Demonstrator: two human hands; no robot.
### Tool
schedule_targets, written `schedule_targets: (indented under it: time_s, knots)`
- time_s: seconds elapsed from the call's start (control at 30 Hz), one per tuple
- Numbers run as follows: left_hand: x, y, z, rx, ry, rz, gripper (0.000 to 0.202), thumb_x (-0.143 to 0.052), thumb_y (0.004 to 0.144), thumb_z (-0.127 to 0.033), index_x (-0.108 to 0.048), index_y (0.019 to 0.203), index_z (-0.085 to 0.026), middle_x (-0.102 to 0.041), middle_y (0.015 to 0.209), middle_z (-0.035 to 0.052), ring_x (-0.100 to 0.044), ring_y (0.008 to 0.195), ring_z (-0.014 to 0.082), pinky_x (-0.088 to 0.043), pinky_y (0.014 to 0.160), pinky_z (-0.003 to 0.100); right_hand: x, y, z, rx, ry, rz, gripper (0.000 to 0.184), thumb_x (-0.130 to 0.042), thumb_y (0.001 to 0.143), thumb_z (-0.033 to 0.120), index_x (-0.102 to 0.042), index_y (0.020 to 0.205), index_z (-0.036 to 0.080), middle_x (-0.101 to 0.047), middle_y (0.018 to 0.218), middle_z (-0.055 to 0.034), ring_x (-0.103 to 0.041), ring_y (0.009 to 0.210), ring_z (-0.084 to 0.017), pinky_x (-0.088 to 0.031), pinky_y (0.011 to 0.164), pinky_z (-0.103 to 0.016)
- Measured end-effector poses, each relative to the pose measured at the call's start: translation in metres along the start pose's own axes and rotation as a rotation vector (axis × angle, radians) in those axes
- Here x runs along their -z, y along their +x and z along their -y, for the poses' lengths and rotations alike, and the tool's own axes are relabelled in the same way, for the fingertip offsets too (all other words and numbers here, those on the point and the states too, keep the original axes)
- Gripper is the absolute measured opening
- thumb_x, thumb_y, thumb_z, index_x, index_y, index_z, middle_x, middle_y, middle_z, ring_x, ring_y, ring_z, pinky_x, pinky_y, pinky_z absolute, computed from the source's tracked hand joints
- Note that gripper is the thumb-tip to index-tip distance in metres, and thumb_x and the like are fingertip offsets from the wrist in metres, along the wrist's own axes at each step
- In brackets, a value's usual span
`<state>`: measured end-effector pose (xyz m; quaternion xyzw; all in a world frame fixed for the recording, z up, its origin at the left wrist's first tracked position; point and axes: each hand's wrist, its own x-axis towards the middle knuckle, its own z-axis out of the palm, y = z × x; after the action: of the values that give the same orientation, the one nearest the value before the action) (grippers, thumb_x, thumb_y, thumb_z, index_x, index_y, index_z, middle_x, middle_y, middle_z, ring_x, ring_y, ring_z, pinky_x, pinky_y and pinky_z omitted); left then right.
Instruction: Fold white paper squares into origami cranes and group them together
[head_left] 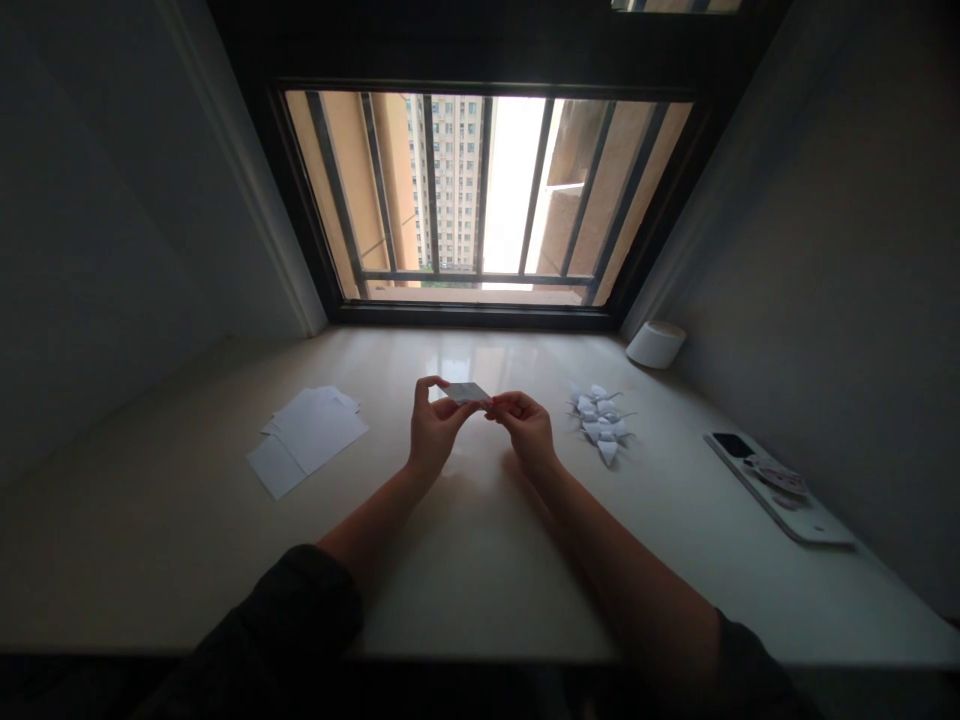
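Observation:
Between my hands, above the pale tabletop, is a small folded piece of paper (466, 391), grey against the window light. My left hand (437, 425) grips its left side and lower edge between thumb and fingers. At its right corner my right hand (525, 420) pinches the paper with thumb and fingertips. The fine folds at that corner are too small to make out. Right of my hands lies a cluster of small folded paper figures (601, 420) with thin pointed ends. To the left rests a fanned stack of white paper sheets (319, 435).
A white cylindrical object (656, 344) stands at the back right, near the wall. Along the right edge lies a white phone-like slab (780, 490) with a dark patch and a patterned piece on it. Beyond the ledge is a barred window (480, 310) in a dark frame.

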<state>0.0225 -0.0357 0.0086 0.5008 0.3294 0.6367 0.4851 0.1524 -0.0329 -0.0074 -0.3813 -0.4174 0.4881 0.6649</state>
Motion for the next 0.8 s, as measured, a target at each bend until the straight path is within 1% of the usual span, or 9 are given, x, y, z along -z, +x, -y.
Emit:
schedule_targets:
  time_s: [0.17, 0.27, 0.37, 0.43, 0.63, 0.8]
  knots:
    - [0.0017, 0.0019, 0.0001, 0.032, 0.052, -0.049, 0.054, -0.076, 0.064, -0.030, -0.037, 0.100, -0.022, -0.072, 0.071, 0.0032, -0.068, 0.066, 0.0183, -0.051, 0.069, 0.032, 0.0014, -0.0002, 0.0013, 0.009, -0.006, 0.001, 0.023, -0.079, 0.056, 0.031, -0.063, 0.067, 0.019, -0.066, 0.059, 0.0015, -0.062, 0.057, -0.015, -0.050, 0.060, -0.029]
    - [0.0027, 0.0029, 0.0003, 0.070, 0.065, -0.069, 0.058, -0.078, 0.062, -0.031, -0.040, 0.106, -0.021, -0.071, 0.068, 0.0031, -0.067, 0.065, 0.0182, -0.051, 0.070, 0.034, 0.0020, 0.0002, 0.0022, 0.010, -0.005, -0.007, 0.025, -0.079, 0.056, 0.032, -0.059, 0.064, 0.019, -0.063, 0.056, 0.0029, -0.062, 0.056, -0.015, -0.050, 0.059, -0.029]
    - [0.0024, 0.0039, 0.0006, 0.145, 0.014, -0.054, 0.060, -0.078, 0.061, -0.032, -0.044, 0.109, -0.018, -0.071, 0.071, 0.0050, -0.067, 0.068, 0.0189, -0.050, 0.075, 0.038, 0.0021, 0.0011, 0.0025, 0.010, 0.009, -0.025, 0.029, -0.080, 0.055, 0.032, -0.054, 0.060, 0.019, -0.060, 0.054, 0.0048, -0.060, 0.054, -0.013, -0.048, 0.058, -0.027]
    - [0.0020, 0.0046, 0.0004, 0.189, -0.021, -0.043, 0.060, -0.078, 0.061, -0.032, -0.047, 0.110, -0.016, -0.072, 0.074, 0.0063, -0.067, 0.071, 0.0193, -0.050, 0.078, 0.039, 0.0017, 0.0017, 0.0026, 0.007, 0.019, -0.034, 0.032, -0.081, 0.054, 0.031, -0.052, 0.059, 0.019, -0.061, 0.055, 0.0047, -0.060, 0.054, -0.012, -0.048, 0.057, -0.026]
    - [0.0015, 0.0060, -0.0051, 0.259, -0.058, -0.008, 0.061, -0.078, 0.062, -0.031, -0.054, 0.115, -0.014, -0.072, 0.080, 0.0077, -0.066, 0.075, 0.0193, -0.049, 0.080, 0.039, 0.0008, 0.0021, 0.0064, 0.004, 0.010, -0.051, 0.043, -0.082, 0.052, 0.034, -0.042, 0.057, 0.020, -0.063, 0.056, 0.0038, -0.060, 0.053, -0.013, -0.045, 0.055, -0.025]
    - [0.0027, 0.0070, -0.0086, 0.324, -0.120, 0.021, 0.066, -0.077, 0.063, -0.030, -0.054, 0.122, -0.013, -0.071, 0.082, 0.0073, -0.064, 0.075, 0.0187, -0.048, 0.082, 0.039, 0.0038, 0.0036, 0.0077, 0.008, -0.032, -0.049, 0.052, -0.082, 0.052, 0.039, -0.033, 0.055, 0.021, -0.063, 0.055, 0.0026, -0.059, 0.052, -0.013, -0.042, 0.052, -0.025]
